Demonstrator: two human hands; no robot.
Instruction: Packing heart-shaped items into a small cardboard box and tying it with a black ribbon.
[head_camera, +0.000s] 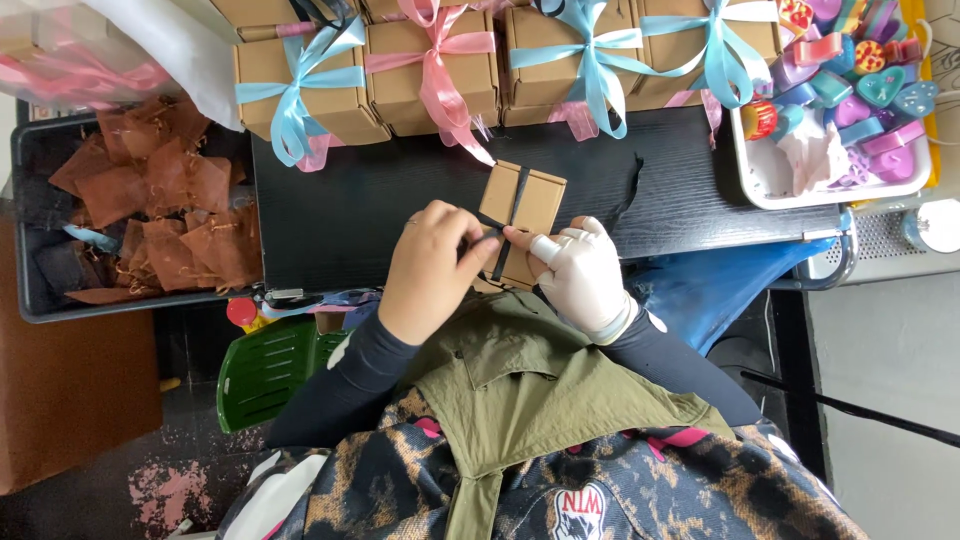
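Note:
A small brown cardboard box (522, 205) with its flaps open lies on the black table (350, 200), near the front edge. My bare left hand (432, 268) pinches the box's near left side with fingers and thumb. A thin white glove with cut fingertips covers my right hand (578, 275), which pinches the near right side of the same box. The fingertips of both hands almost meet over the dark gap between the flaps. Whatever is inside the box is hidden.
Brown boxes tied with blue ribbon (300, 85) and pink ribbon (437, 70) line the table's far edge. A white tray of colourful small items (840, 100) stands at the right. At the left is a black bin of brown organza pouches (150, 200). Below it stands a green chair (270, 365).

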